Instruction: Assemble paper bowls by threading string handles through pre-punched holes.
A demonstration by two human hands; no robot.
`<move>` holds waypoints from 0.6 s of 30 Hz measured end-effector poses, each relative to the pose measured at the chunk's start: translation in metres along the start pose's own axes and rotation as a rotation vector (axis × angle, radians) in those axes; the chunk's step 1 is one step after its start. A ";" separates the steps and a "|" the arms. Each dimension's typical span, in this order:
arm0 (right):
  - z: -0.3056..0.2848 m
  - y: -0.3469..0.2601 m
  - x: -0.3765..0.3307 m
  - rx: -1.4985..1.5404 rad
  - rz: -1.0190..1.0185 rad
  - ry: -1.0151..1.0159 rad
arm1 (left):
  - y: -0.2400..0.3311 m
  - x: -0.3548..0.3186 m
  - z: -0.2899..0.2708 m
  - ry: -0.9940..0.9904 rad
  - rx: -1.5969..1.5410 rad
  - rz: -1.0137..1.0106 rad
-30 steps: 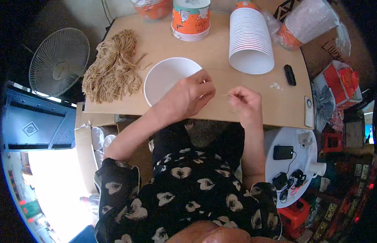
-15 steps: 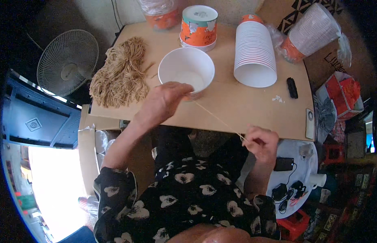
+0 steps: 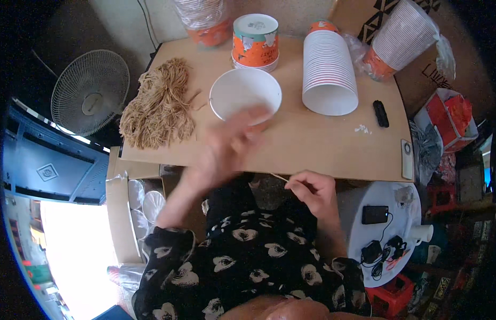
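A white paper bucket (image 3: 237, 88) stands upright on the table, its open mouth toward me. My left hand (image 3: 226, 144) is in front of it, smeared by motion, with the fingers overlapping the bucket's near rim; whether they touch it or hold anything is unclear. Just off the table's front edge, my right hand (image 3: 314, 193) pinches a thin tan cord (image 3: 280, 177), of which only a short length shows. A heap of similar tan cords (image 3: 160, 106) lies on the left of the table.
Behind the bucket stand upturned orange-and-white buckets (image 3: 255, 45). A nested stack of white buckets (image 3: 329, 64) lies at right, near a black object (image 3: 380, 113). Bagged buckets (image 3: 400, 40) lean at the far right. A fan (image 3: 90, 96) is left; a round white stool (image 3: 360, 234) holds chargers.
My left hand has drawn back toward me and blurred. My right hand has moved left and slightly down. The cord that stretched taut between both hands now shows only as a short piece.
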State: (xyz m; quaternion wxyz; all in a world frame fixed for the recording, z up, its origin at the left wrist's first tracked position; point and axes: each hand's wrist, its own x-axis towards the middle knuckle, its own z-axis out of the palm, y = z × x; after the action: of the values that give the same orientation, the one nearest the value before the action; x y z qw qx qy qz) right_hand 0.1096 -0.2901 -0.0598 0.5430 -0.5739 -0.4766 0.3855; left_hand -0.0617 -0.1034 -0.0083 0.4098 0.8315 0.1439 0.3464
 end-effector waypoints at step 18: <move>-0.006 0.045 0.026 0.166 -0.024 0.491 | -0.052 -0.064 0.077 0.168 -0.488 -0.453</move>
State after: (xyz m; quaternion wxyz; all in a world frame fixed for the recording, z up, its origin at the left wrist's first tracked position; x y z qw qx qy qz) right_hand 0.1277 -0.2642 -0.1015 0.6922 -0.5981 -0.3042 0.2659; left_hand -0.0519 -0.1490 -0.1107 0.6500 0.6244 0.2707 0.3381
